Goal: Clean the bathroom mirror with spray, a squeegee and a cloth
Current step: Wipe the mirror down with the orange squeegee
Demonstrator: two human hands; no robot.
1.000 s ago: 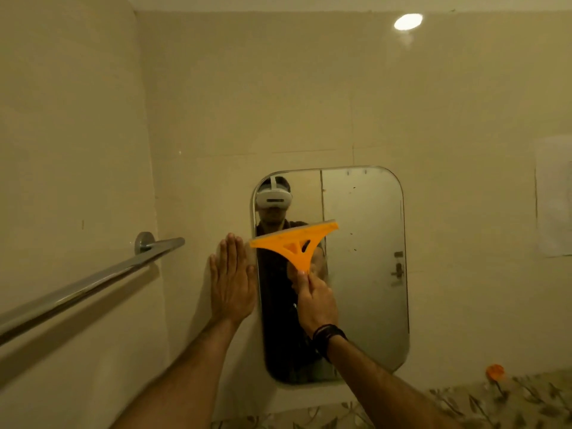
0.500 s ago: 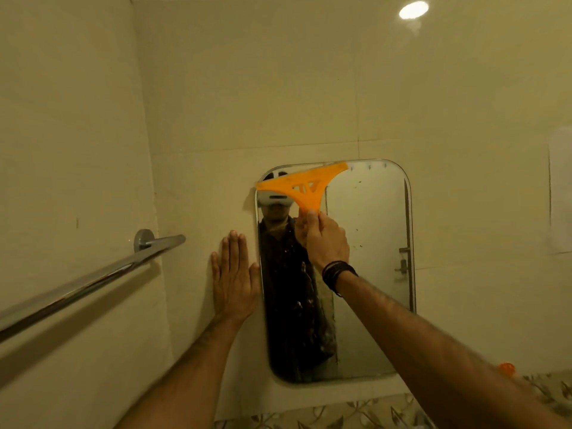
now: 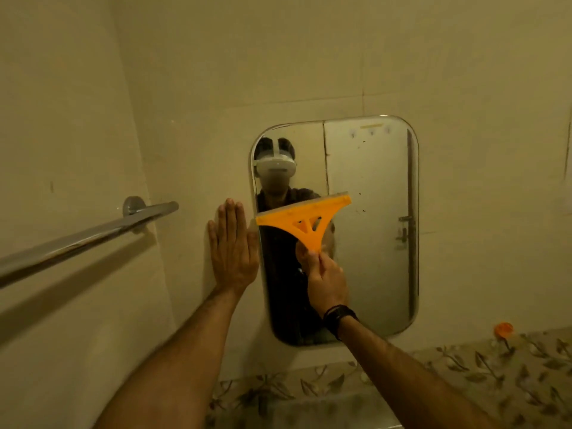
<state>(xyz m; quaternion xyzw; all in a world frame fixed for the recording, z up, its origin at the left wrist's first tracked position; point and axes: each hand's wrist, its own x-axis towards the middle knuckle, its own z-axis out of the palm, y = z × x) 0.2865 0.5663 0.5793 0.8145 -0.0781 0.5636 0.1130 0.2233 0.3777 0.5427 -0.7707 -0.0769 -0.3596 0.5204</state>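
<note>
Now the right hand (image 3: 326, 281) grips the narrow handle of the orange squeegee (image 3: 305, 219), fingers curled round it, its wide blade tilted and laid across the left half of the mirror (image 3: 371, 243), about midway up. The left hand (image 3: 232, 249) lies flat on the wall tile just left of the mirror's edge, fingers straight and together. A chrome towel rail (image 3: 93, 236) runs along the left wall. Far right, a small orange object (image 3: 503, 329) sits on the floral-patterned tile band below.
</note>
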